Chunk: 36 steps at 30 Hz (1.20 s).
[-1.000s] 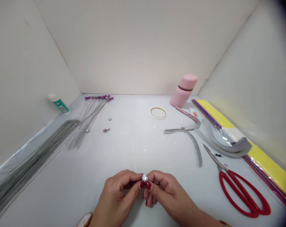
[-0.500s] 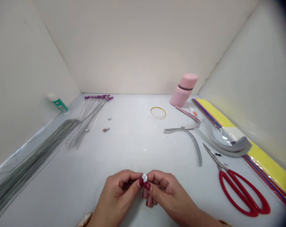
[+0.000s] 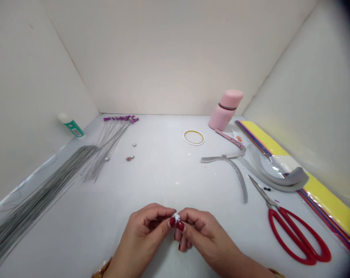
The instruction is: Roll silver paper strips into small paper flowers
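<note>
A tiny crumpled silvery piece is pinched between my two hands at the lower middle of the view. My left hand grips its left side with thumb and index finger. From the right, my right hand holds it the same way, its other fingers curled underneath. The two thumb tips almost meet, and they cover part of the piece. Several small silvery bits like it, one with a reddish spot, lie on the table beyond my left hand.
Grey wires lie at left near purple-tipped stems and a glue stick. Rightward are a tape ring, pink bottle, grey strips, red-handled scissors and coloured sheets. White walls enclose three sides.
My fingers have shifted slightly around the silvery piece, which now looks more bunched up. My left wrist has moved a little. Nothing else on the table has moved.
</note>
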Available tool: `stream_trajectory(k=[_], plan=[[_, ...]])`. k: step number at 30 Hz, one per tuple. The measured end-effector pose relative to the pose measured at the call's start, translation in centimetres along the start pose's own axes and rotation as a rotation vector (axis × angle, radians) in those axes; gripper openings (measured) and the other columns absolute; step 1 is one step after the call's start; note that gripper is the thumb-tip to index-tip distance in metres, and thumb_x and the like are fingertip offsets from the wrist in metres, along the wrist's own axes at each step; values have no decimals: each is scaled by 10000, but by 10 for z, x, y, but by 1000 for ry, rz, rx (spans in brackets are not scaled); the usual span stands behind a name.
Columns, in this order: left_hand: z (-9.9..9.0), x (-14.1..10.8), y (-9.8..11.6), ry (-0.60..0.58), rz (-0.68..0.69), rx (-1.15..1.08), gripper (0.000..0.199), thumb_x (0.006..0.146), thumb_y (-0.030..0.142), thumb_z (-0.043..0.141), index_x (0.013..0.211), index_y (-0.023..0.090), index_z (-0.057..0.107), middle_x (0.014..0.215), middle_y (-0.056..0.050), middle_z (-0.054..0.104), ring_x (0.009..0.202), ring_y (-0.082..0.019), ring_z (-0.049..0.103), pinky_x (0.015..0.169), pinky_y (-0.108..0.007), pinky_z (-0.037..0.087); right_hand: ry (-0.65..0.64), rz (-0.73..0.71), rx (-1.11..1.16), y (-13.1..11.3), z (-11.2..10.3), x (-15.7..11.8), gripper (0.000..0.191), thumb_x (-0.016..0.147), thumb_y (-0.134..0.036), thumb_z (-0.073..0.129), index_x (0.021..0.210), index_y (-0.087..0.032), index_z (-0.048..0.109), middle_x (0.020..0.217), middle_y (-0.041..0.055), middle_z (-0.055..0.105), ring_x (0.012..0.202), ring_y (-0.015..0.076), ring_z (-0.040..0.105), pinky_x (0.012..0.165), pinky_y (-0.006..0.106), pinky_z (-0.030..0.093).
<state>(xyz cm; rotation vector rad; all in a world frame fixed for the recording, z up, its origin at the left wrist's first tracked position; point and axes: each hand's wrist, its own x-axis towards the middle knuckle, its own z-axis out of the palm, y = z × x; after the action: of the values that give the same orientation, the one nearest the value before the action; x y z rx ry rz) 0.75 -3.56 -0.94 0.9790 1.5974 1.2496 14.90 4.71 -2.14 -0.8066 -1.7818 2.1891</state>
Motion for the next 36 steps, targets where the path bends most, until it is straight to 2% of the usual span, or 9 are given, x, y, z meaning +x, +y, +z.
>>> stream_trajectory(k=[7, 18, 21, 27, 31, 36], plan=[[0, -1, 2, -24, 29, 71, 114, 759, 205, 576, 809, 149, 662, 738, -48, 672, 662, -155, 629, 605, -226, 506, 1, -7, -6, -1, 1, 1, 295, 837, -399, 479, 727, -135, 552, 610, 1, 547, 534, 95, 525, 539, 211, 413], [2, -2, -3, -31, -12, 56, 134, 763, 225, 575, 837, 143, 652, 751, -54, 681, 675, -159, 630, 623, -239, 507, -4, -10, -14, 2, 1, 0, 272, 862, -345, 452, 740, -123, 551, 593, 3, 546, 533, 95, 533, 541, 210, 418], [1, -2, -2, -35, 52, 100, 110, 779, 203, 559, 821, 155, 649, 743, -43, 668, 666, -148, 625, 609, -225, 499, 0, -11, -8, 1, 1, -1, 266, 862, -336, 455, 742, -120, 552, 593, 3, 546, 531, 94, 530, 541, 210, 418], [-1, -4, 1, -77, 336, 277, 138, 803, 100, 513, 803, 163, 636, 718, -27, 636, 666, -124, 598, 632, -213, 466, 5, -14, 26, 2, 1, 1, 268, 848, -349, 476, 733, -120, 554, 597, 9, 558, 522, 95, 528, 527, 214, 409], [-1, -4, 0, -70, 338, 258, 174, 791, 80, 530, 894, 178, 632, 803, -34, 634, 725, -121, 599, 664, -204, 473, -2, -4, 81, 0, 0, 2, 290, 838, -384, 482, 729, -121, 539, 604, 7, 559, 499, 87, 529, 504, 206, 398], [-3, -4, 0, -70, 328, 261, 204, 806, 86, 522, 918, 201, 648, 765, -17, 651, 697, -112, 605, 643, -191, 472, -8, -1, 36, -4, 0, 2, 349, 849, -425, 440, 719, -117, 537, 612, 21, 570, 498, 91, 543, 496, 204, 391]])
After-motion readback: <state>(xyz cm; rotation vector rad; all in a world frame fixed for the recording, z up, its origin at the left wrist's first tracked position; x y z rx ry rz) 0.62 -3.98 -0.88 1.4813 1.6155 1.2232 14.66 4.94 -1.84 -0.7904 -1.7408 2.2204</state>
